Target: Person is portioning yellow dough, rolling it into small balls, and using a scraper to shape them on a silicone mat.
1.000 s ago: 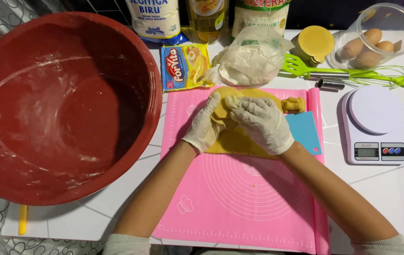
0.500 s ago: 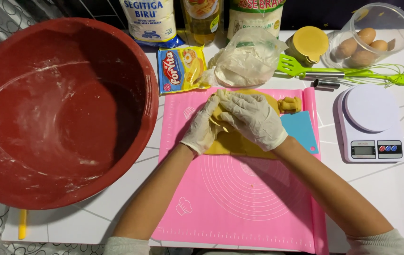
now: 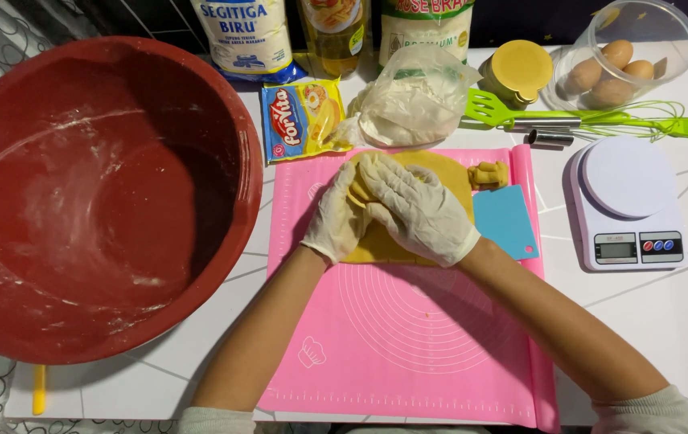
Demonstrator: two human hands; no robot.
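Both gloved hands are pressing down on the dough (image 3: 432,173), which is lying at the far end of the pink mat (image 3: 408,354), close to the ingredients. The right hand (image 3: 420,210) is lying over the middle of the slab with its fingers nearly flat and slightly spread, gripping nothing, just bearing down. The left hand (image 3: 337,221) is sitting at the slab's left edge with its fingers curled inward; they seem to be tucked over a fold of dough, though the right hand is covering their tips, so I cannot tell whether they are pinching it. One hand overlapping the other looks like a way of putting weight into the same spot.

The dough is stretching away from the person, its long axis running from near edge to far edge of the mat, the far end rounded and pointing toward the flour bag (image 3: 412,100). A small scrap (image 3: 488,174) is sitting just beside its right corner, and a blue scraper (image 3: 505,221) is lying beside the right wrist, within easy reach. The big red bowl (image 3: 6,104) is standing to the left, dusted inside with flour, pushed clear of the mat. A scale (image 3: 629,201) is waiting on the right.
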